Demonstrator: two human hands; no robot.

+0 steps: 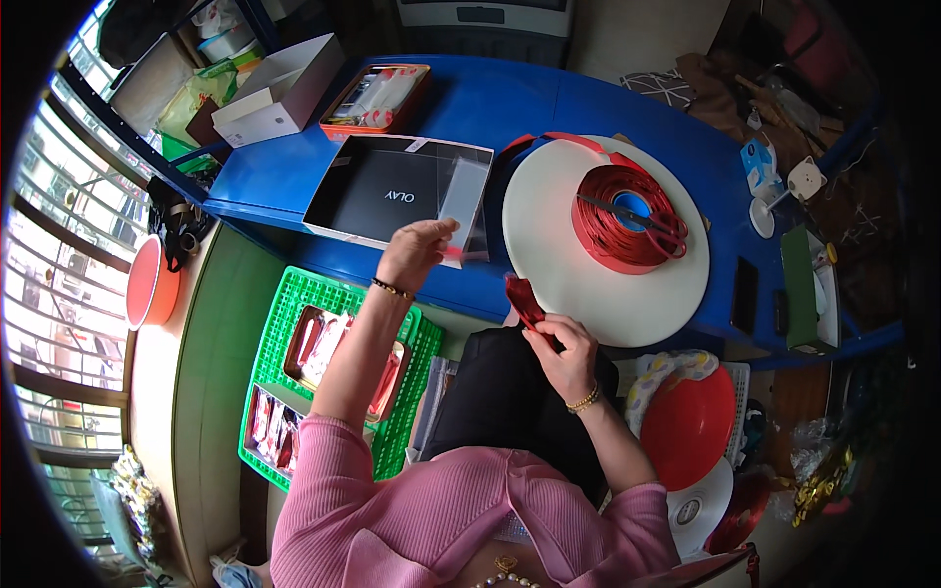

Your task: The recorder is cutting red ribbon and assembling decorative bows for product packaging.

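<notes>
My left hand (420,253) is over the near right corner of a shallow black box lid (377,191) with a pale rim. Its thumb and fingers pinch the near end of a clear plastic bag (467,186) from the stack at that side. My right hand (564,358) is above my dark-clad lap, fingers closed on a folded piece of shiny red ribbon (523,300). Beside it is a white round board (549,250), bearing a large roll of red ribbon (603,245) with a blue core. Scissors (637,218) with red handles lie across the roll.
A blue table (490,98) carries an orange tray (377,98), a white box (279,93), a phone (744,294) and a green box (806,294). Green crates (333,279) with packed red pieces stand low at left. A red basin (691,426) is at lower right.
</notes>
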